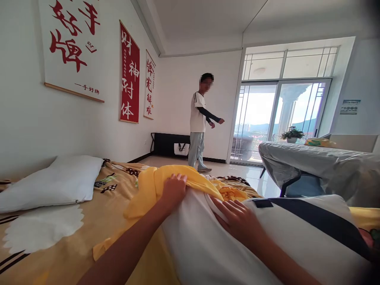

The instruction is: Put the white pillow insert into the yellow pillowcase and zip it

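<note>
Yellow cloth [178,180], a pillowcase or cover, lies bunched over the far end of a white pillow [202,245] that fills the lower middle of the head view, resting on the bed [97,221]. The left hand [173,190] grips the yellow cloth at the pillow's far upper edge, fingers curled and clamped on the fabric, with the forearm stretching in from the lower left. The right hand [234,215] lies flat on the white pillow just beside the yellow cloth, fingers spread apart, palm pressing down and holding nothing. A dark stripe [314,217] runs across the pillow's right part.

The bed carries a tan patterned sheet, and a second white pillow [56,182] lies at its left, against the wall. Three wall hangings with red characters [129,71] hang above it. Well apart, near the far wall, another person [200,122] in a white shirt stands on the tiled floor, one arm held out. To the right a grey plastic-covered table [320,164] stands before the glass balcony doors [282,114], where a potted plant [292,134] sits.
</note>
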A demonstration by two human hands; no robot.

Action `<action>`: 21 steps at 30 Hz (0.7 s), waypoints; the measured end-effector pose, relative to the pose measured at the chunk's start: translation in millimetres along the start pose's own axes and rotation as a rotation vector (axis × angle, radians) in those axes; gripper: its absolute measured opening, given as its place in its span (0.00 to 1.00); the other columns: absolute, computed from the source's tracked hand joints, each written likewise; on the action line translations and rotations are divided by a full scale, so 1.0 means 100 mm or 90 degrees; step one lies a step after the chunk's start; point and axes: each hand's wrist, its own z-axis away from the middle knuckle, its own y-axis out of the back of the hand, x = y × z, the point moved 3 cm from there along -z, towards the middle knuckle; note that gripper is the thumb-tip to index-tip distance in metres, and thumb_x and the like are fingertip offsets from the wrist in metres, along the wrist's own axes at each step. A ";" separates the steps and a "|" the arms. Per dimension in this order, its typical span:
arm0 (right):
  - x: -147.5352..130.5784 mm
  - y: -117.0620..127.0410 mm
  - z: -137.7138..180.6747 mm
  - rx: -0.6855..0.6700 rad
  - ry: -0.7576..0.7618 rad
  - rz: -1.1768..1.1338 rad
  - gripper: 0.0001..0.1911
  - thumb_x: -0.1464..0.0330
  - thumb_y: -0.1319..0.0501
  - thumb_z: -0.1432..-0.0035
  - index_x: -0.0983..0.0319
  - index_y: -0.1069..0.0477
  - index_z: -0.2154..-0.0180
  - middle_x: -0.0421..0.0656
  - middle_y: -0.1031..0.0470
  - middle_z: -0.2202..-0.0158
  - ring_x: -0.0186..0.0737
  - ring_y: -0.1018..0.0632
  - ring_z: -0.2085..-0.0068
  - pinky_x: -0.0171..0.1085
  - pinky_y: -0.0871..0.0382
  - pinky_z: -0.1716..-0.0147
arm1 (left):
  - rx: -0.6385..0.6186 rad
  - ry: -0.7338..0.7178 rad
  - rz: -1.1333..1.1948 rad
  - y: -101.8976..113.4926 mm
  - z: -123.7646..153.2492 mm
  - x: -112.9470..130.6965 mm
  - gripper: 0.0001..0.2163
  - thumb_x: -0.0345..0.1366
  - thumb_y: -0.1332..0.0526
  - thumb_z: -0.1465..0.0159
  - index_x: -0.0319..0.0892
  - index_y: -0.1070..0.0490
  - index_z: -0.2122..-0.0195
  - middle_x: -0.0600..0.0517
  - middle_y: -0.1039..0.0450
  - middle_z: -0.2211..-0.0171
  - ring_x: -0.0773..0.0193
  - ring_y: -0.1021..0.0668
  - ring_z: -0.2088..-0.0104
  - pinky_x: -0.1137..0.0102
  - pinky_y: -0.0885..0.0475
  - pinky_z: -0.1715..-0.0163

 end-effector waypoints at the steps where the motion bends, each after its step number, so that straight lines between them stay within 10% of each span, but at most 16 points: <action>1: -0.06 0.00 -0.04 -0.003 0.011 -0.011 0.17 0.66 0.50 0.37 0.65 0.31 0.50 0.46 0.22 0.67 0.40 0.23 0.67 0.39 0.33 0.64 | 0.003 -0.015 0.012 0.02 -0.03 0.09 0.09 0.29 0.51 0.38 0.40 0.32 0.62 0.47 0.28 0.64 0.57 0.26 0.62 0.66 0.32 0.66; 7: -0.11 0.15 -0.06 -0.071 -0.006 -0.110 0.13 0.72 0.49 0.41 0.62 0.26 0.64 0.45 0.23 0.68 0.43 0.24 0.66 0.42 0.32 0.63 | -0.002 -0.148 0.103 0.09 0.14 0.70 0.09 0.29 0.51 0.38 0.42 0.36 0.58 0.50 0.29 0.62 0.60 0.24 0.65 0.68 0.31 0.72; 11: 0.41 0.53 -0.10 -0.215 -0.121 -0.317 0.16 0.59 0.44 0.42 0.58 0.26 0.57 0.46 0.24 0.55 0.45 0.25 0.55 0.42 0.31 0.56 | -0.081 -0.213 0.095 -0.01 0.49 0.56 0.08 0.26 0.49 0.42 0.41 0.36 0.62 0.49 0.29 0.64 0.59 0.24 0.68 0.67 0.30 0.72; 15: 0.76 0.72 -0.61 -0.145 -0.332 -0.436 0.24 0.51 0.49 0.41 0.58 0.26 0.54 0.47 0.24 0.55 0.47 0.25 0.54 0.44 0.32 0.55 | -0.044 -0.267 0.084 0.14 0.71 0.52 0.05 0.28 0.48 0.41 0.41 0.37 0.63 0.49 0.30 0.66 0.59 0.24 0.68 0.68 0.29 0.72; 21: 0.11 0.17 -1.44 -0.397 -0.149 -0.479 0.27 0.48 0.51 0.42 0.60 0.29 0.56 0.48 0.27 0.53 0.47 0.27 0.54 0.43 0.35 0.56 | 0.010 -0.290 0.039 0.28 0.88 0.58 0.04 0.29 0.46 0.41 0.42 0.39 0.64 0.50 0.31 0.67 0.60 0.26 0.70 0.69 0.32 0.76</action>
